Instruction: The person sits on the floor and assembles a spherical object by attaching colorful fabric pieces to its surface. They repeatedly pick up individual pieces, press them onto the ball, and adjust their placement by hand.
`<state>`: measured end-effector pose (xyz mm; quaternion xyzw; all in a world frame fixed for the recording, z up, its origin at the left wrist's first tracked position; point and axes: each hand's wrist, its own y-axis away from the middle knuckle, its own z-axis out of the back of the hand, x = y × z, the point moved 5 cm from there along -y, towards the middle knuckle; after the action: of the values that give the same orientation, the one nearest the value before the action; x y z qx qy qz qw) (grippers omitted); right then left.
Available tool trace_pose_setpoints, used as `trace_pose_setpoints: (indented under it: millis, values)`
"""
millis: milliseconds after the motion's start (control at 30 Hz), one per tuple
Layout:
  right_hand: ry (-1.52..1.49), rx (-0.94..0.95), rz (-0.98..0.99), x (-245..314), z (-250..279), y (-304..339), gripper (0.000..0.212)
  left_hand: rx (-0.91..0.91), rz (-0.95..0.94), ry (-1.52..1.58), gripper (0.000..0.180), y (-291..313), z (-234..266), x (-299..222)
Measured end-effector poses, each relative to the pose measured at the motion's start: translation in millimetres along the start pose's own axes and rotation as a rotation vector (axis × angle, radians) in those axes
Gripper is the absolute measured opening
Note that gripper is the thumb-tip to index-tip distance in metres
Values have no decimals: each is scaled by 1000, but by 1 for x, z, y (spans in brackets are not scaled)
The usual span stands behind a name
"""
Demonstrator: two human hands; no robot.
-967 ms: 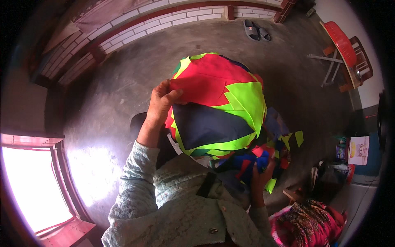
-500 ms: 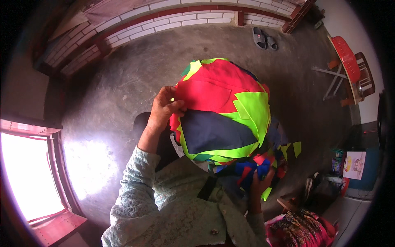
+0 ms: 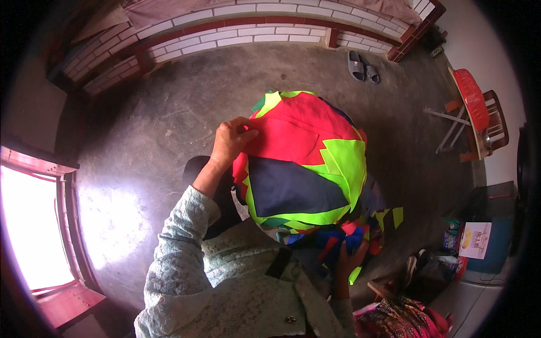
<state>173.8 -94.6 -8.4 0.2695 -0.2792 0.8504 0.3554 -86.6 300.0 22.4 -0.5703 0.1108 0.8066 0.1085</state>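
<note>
A round heap of cut cloth pieces fills the middle of the view. On top lie a red cloth piece point(image 3: 290, 135), a dark navy piece point(image 3: 293, 186) and neon yellow-green pieces point(image 3: 349, 166). My left hand point(image 3: 230, 141) pinches the left edge of the red piece between thumb and fingers. Low on the right side of the heap, my right hand point(image 3: 350, 260) is closed around a bunch of small scraps, among them a blue cloth scrap point(image 3: 354, 241). Red and yellow-green bits hang around it. Part of that hand is in shadow.
Grey slippers point(image 3: 358, 66) lie on the concrete floor by a white brick ledge point(image 3: 236, 38). A table with a red plastic basket point(image 3: 474, 101) stands at the right. Patterned pink cloth point(image 3: 403, 318) lies near my right side, and a bright opening point(image 3: 34, 231) is at left.
The view has shifted a little, so the heap sits slightly lower in it. My left hand keeps to the red piece's edge, and my right hand stays at the scraps.
</note>
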Motion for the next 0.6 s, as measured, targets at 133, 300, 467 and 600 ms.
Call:
trace_pose_setpoints:
  millis: [133, 300, 467, 600]
  values:
    - [17, 11, 21, -5, 0, 1, 35, 20, -43, 194, 34, 2, -4, 6]
    - [19, 103, -50, -14, 1, 4, 51, 21, 26, 242, 40, 9, -3, 0]
    - [-24, 119, -90, -12, 0, 4, 52, 3, 5, 195, 42, 9, 2, 3]
    - [-7, 88, -43, -19, 0, 5, 53, -127, -51, 80, 42, 11, 8, 16]
